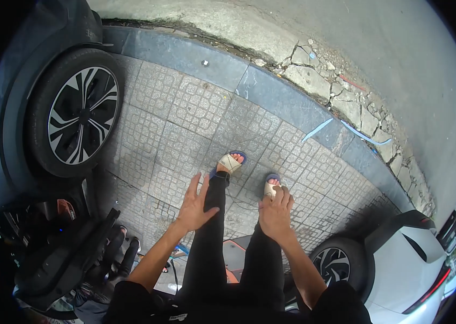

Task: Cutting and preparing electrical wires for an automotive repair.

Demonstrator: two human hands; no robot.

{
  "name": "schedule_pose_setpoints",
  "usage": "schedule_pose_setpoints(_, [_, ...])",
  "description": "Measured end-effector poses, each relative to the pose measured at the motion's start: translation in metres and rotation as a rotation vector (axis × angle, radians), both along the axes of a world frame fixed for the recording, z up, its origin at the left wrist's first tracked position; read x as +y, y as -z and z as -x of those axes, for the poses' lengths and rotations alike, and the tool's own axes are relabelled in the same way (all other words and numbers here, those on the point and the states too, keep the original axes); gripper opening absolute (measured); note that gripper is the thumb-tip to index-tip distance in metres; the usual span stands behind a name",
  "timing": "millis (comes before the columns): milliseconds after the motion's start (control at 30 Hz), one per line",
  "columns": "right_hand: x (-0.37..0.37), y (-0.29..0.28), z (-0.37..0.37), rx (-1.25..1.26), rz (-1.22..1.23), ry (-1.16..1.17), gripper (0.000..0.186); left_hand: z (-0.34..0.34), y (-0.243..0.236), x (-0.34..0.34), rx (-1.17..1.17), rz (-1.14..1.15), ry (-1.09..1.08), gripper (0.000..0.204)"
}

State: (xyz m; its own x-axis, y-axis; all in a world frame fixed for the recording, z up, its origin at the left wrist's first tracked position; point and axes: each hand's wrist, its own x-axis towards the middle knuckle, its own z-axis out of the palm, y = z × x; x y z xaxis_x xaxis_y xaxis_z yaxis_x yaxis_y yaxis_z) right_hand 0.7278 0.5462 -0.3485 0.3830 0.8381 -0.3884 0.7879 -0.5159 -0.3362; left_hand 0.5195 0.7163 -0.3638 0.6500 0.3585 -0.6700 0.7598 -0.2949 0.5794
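My left hand (196, 209) hangs in the air beside my left leg, palm down, with its fingers spread and nothing in them. Nearest to it is the black trouser leg (210, 227). My right hand (276, 216) is over my right leg, its fingers bent and slightly apart; no object shows in it, though its palm side is hidden. Past the fingertips my right sandal (269, 189) shows in part. The left sandal (229, 162), beige with a blue sole, stands further forward on the paving.
A dark car's wheel (83, 115) stands at left, a white car (411, 264) at lower right. Ahead run a grey stone kerb (271, 86) and broken concrete (306, 80). Blue strips (318, 129) lie by the kerb. Another person's legs (123, 256) show at lower left.
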Motion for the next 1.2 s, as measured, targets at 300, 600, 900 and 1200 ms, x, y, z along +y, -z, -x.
schedule_pose_setpoints(300, [-0.017, -0.225, -0.032, 0.559, 0.137, -0.706, 0.023, -0.048, -0.239, -0.151, -0.401, 0.102, -0.181, 0.066])
schedule_pose_setpoints(600, [-0.021, -0.348, 0.005, 0.853, 0.345, -1.01, 0.019, 0.0, -0.347, -0.28, -0.729, -0.037, -0.797, 0.044])
schedule_pose_setpoints(900, [-0.038, -0.395, 0.156, 0.758, 0.558, -1.353, 0.022, 0.097, -0.357, -0.402, -0.735, -0.358, -1.357, 0.033])
schedule_pose_setpoints(1200, [-0.095, -0.409, 0.306, 0.685, 0.71, -1.513, 0.024, 0.209, -0.367, -0.511, -0.672, -0.407, -1.58, 0.037])
